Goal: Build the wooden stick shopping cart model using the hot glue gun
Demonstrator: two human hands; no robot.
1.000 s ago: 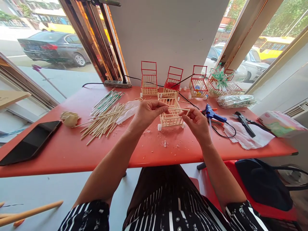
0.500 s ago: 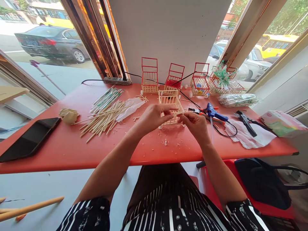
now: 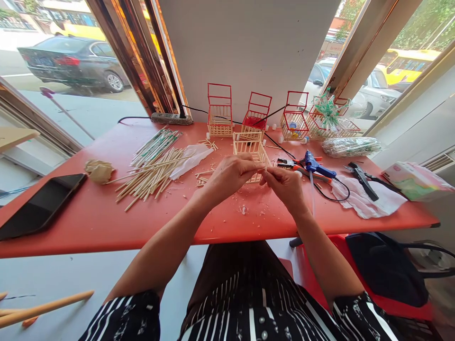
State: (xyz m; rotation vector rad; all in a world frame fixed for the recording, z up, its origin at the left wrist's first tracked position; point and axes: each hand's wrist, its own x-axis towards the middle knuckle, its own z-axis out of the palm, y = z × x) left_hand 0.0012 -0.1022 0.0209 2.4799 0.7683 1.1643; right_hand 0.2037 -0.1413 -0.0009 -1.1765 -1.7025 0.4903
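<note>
Over the front of a small cart point(image 3: 249, 137) made of pale wooden sticks, my two hands meet at the fingertips. My left hand point(image 3: 232, 171) is closed, thumb and fingers pinched together. Facing it, my right hand point(image 3: 285, 183) pinches at the same spot. Whatever small thing lies between the fingertips is mostly hidden and too small to name. The cart stands upright on the table, its near side partly covered by my hands. Just right of my right hand lie red-handled pliers point(image 3: 289, 164) and a blue glue gun point(image 3: 314, 163).
Loose wooden sticks point(image 3: 152, 177) and wrapped sticks point(image 3: 156, 147) lie left on the red table point(image 3: 159, 227). A phone-like black slab point(image 3: 42, 206) rests farther left. Red-framed carts point(image 3: 219, 111) stand behind. At right are a cloth point(image 3: 369, 201), black pliers point(image 3: 362, 180) and a tissue pack point(image 3: 417, 180).
My fingertips have drawn closer together, and the left fingers have folded down over the pale piece seen between my hands before. The cart has stayed in place.
</note>
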